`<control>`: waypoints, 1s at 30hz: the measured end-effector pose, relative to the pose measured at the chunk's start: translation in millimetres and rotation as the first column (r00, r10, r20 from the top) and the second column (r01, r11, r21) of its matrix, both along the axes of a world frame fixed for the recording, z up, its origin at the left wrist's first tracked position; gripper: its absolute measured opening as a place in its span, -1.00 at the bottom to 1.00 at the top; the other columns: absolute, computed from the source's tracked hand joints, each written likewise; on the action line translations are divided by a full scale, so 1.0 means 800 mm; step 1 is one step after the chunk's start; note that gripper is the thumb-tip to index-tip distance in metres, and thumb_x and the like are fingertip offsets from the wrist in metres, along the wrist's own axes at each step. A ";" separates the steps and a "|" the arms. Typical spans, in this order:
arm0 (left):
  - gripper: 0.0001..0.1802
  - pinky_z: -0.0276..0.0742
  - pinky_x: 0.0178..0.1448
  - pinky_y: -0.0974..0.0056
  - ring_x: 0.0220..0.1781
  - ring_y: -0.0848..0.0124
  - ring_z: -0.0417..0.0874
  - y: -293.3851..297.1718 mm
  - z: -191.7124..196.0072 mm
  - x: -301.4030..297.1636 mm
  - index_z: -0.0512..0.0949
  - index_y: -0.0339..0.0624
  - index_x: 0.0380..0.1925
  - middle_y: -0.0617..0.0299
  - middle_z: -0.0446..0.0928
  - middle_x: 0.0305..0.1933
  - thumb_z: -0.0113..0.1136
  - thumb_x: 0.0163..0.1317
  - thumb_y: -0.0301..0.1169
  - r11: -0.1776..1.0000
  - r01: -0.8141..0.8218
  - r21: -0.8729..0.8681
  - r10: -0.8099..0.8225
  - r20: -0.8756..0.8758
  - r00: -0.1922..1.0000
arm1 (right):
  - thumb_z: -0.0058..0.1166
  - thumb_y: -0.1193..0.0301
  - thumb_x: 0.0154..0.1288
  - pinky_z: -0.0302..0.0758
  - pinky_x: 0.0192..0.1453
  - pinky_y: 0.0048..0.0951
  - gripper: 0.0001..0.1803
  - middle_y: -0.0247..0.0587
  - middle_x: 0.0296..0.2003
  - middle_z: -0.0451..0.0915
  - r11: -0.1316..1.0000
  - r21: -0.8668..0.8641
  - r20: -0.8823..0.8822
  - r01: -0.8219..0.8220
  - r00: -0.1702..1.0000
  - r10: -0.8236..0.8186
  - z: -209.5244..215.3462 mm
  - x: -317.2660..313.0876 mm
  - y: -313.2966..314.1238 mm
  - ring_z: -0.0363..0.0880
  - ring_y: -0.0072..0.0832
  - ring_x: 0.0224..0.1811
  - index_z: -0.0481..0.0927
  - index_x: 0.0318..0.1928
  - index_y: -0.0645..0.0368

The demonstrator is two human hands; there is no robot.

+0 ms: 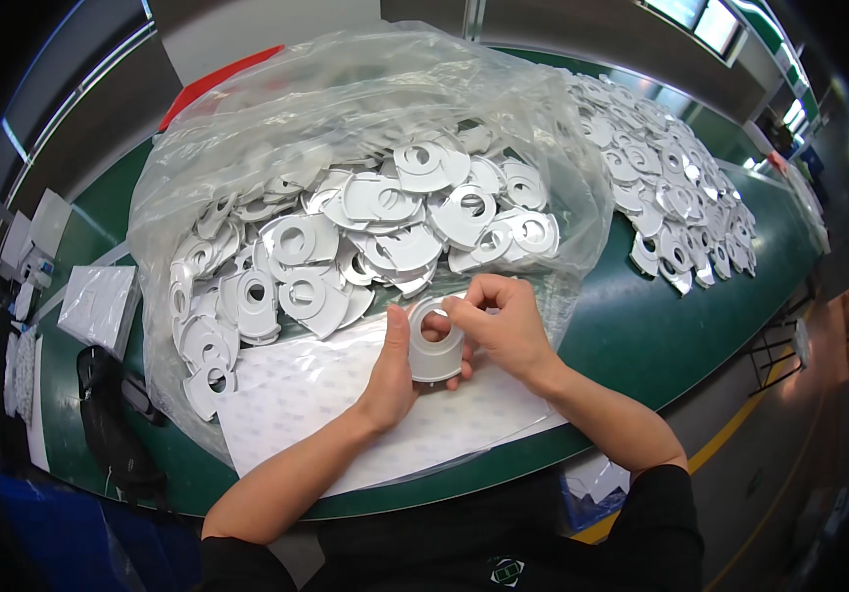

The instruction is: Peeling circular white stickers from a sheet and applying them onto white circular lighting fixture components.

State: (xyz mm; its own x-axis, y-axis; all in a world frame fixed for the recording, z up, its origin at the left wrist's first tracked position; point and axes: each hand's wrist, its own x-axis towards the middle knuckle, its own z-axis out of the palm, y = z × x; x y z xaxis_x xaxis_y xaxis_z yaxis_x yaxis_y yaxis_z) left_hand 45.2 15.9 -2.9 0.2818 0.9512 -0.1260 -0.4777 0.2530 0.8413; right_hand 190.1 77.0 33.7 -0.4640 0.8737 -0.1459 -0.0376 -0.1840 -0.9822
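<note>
My left hand is wrapped round a white plastic part with a large round hole, held upright above white sheets with a faint repeated pattern. Its thumb presses the left side, while fingertips show behind the lower right edge. My right hand is closed in a pinch at the upper right rim of the hole. Whatever lies between those fingertips is too small or hidden to make out. Just beyond both hands, a heap of similar white parts spills from a large clear plastic bag.
A second pile of white parts lies on the green table at the right. On the left are a flat white packet and a black bundle. Something red shows behind the bag.
</note>
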 end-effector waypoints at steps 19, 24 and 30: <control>-0.23 0.47 -0.22 0.31 -0.31 0.36 0.54 0.004 0.011 -0.001 0.35 -0.12 -0.22 0.13 0.47 -0.31 -0.66 0.30 0.31 0.984 -0.077 -0.159 0.095 0.113 0.989 | 0.08 0.50 0.19 0.47 -0.44 -0.68 -0.86 -0.32 -0.51 0.60 0.939 0.314 0.298 -0.141 0.953 0.043 0.006 0.011 0.013 0.58 -0.66 -0.51 0.59 -0.36 0.38; -0.20 0.46 -0.22 0.32 -0.31 0.39 0.53 0.003 0.009 0.000 0.41 -0.14 -0.21 0.15 0.48 -0.30 -0.66 0.30 0.30 0.988 -0.084 -0.130 0.096 0.092 0.991 | 0.08 0.51 0.19 0.47 -0.45 -0.67 -0.86 -0.32 -0.52 0.59 0.950 0.283 0.302 -0.133 0.952 0.044 0.006 0.010 0.011 0.58 -0.65 -0.53 0.59 -0.36 0.38; -0.20 0.44 -0.23 0.34 -0.33 0.41 0.52 0.000 0.007 0.003 0.42 -0.15 -0.23 0.16 0.48 -0.32 -0.68 0.31 0.28 0.986 -0.125 -0.115 0.134 0.079 0.988 | 0.08 0.54 0.17 0.45 -0.48 -0.64 -0.87 -0.30 -0.52 0.57 0.979 0.167 0.198 -0.119 0.976 0.085 0.009 0.008 0.005 0.56 -0.63 -0.58 0.56 -0.33 0.39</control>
